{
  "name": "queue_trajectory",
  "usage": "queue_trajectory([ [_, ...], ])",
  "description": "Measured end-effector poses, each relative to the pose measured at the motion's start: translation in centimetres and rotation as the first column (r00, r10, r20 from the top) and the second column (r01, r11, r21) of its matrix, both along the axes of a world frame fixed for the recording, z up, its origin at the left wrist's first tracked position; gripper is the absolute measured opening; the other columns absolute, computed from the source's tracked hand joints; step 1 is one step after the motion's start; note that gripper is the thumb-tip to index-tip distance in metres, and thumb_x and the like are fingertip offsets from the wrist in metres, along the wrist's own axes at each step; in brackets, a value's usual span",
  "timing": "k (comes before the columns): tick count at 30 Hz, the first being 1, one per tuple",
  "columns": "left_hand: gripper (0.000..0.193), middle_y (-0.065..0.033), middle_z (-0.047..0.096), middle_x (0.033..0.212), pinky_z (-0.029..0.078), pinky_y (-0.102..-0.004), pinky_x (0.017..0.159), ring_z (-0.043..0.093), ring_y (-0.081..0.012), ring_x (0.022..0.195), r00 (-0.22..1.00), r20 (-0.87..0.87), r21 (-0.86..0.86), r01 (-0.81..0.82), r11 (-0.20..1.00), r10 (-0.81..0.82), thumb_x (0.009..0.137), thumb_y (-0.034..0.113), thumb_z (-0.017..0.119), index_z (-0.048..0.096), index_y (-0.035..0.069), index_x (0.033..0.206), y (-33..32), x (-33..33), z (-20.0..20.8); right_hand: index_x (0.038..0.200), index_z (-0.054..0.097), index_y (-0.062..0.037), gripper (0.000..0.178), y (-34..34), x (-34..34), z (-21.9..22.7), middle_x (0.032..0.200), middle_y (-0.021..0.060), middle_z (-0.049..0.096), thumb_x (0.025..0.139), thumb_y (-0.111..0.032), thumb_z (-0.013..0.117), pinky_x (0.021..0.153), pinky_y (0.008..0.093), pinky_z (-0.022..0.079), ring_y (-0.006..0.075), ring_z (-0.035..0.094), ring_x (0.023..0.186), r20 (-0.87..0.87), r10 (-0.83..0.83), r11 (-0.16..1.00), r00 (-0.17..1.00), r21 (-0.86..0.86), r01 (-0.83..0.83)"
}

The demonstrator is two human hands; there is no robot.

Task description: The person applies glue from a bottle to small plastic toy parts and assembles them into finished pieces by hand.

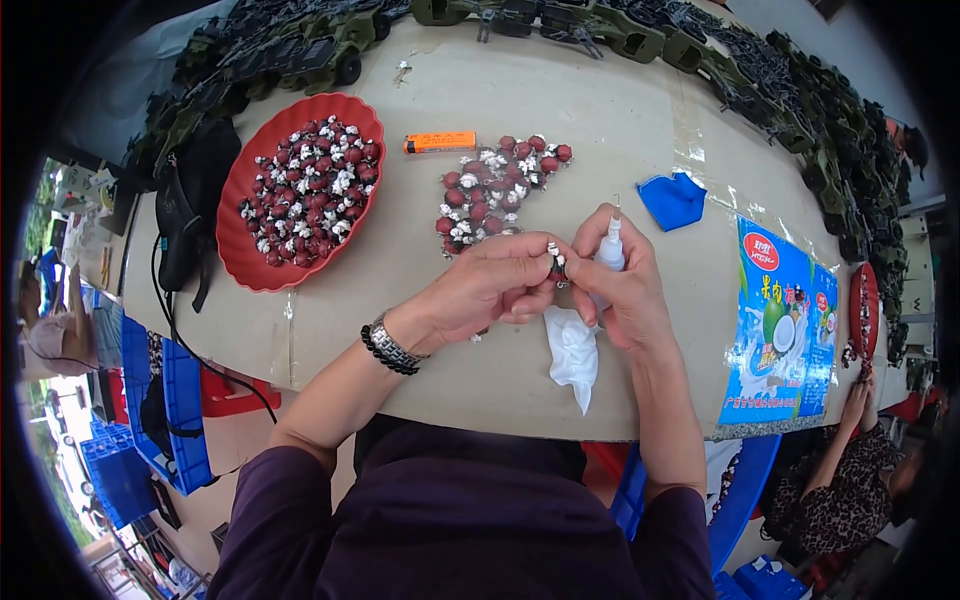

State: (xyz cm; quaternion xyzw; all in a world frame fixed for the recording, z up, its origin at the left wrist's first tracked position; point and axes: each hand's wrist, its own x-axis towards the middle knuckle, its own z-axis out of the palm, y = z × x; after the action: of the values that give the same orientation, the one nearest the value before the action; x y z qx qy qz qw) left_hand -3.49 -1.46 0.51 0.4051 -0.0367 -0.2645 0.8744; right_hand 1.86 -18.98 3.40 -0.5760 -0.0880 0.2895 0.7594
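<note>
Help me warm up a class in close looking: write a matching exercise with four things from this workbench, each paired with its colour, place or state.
Things:
1. bowl
2. small bottle
3. cloth
4. tissue

Descriptions:
A. crumpled and white
B. red, heaped with small pieces
C. blue, lying beyond the right hand
D. held in the right hand

Right pairs: 1-B, 2-D, 3-C, 4-A
</note>
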Motion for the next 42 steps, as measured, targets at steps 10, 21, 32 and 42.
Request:
queue_trajectory([
  [10,0.031,0.0011,0.043,0.071,0.029,-0.0231,0.054,0.035,-0.0070,0.060,1.000,-0.004,-0.041,0.006,0.999,-0.007,0.100,0.026,0.046,0.054,0.004,0.119,0.0,-0.1,-0.1,0.079,0.046,-0.0052,0.016,0.1,-0.2,0.1,0.063,0.0013,0.048,0.077,0.003,0.060,0.034,0.0219,0.031,0.0081,0.043,0.038,0.018,-0.004,1.000,1.000,-0.002,0.004],
  [21,0.034,0.0013,0.045,0.073,0.029,-0.0220,0.053,0.036,-0.0061,0.061,1.000,0.025,-0.050,0.017,0.999,-0.016,0.099,0.029,0.049,0.054,0.002,0.118,0.1,-0.1,-0.2,0.078,0.046,-0.0048,0.017,0.2,-0.2,0.0,0.063,0.0016,0.048,0.077,0.003,0.060,0.035,0.0225,0.031,0.0085,0.043,0.038,0.035,-0.004,1.000,0.999,-0.021,0.005],
  [32,0.032,0.0004,0.047,0.073,0.026,-0.0214,0.050,0.035,-0.0053,0.058,0.999,0.011,-0.056,-0.033,0.998,0.034,0.098,0.030,0.050,0.055,0.002,0.112,-0.2,-0.1,-0.9,0.078,0.045,-0.0063,0.019,0.3,-0.2,-0.4,0.060,0.0005,0.047,0.077,0.004,0.061,0.036,0.0224,0.030,0.0080,0.042,0.039,0.003,-0.009,1.000,1.000,-0.013,0.009],
  [42,0.026,-0.0001,0.048,0.072,0.026,-0.0213,0.049,0.035,-0.0050,0.056,0.997,-0.012,-0.051,-0.074,0.996,0.074,0.098,0.025,0.048,0.055,0.002,0.108,-0.4,-0.1,-1.0,0.077,0.045,-0.0070,0.020,0.5,-0.1,-0.6,0.061,-0.0010,0.047,0.078,0.003,0.062,0.037,0.0219,0.029,0.0069,0.042,0.039,0.004,-0.020,0.999,1.000,-0.038,0.020],
])
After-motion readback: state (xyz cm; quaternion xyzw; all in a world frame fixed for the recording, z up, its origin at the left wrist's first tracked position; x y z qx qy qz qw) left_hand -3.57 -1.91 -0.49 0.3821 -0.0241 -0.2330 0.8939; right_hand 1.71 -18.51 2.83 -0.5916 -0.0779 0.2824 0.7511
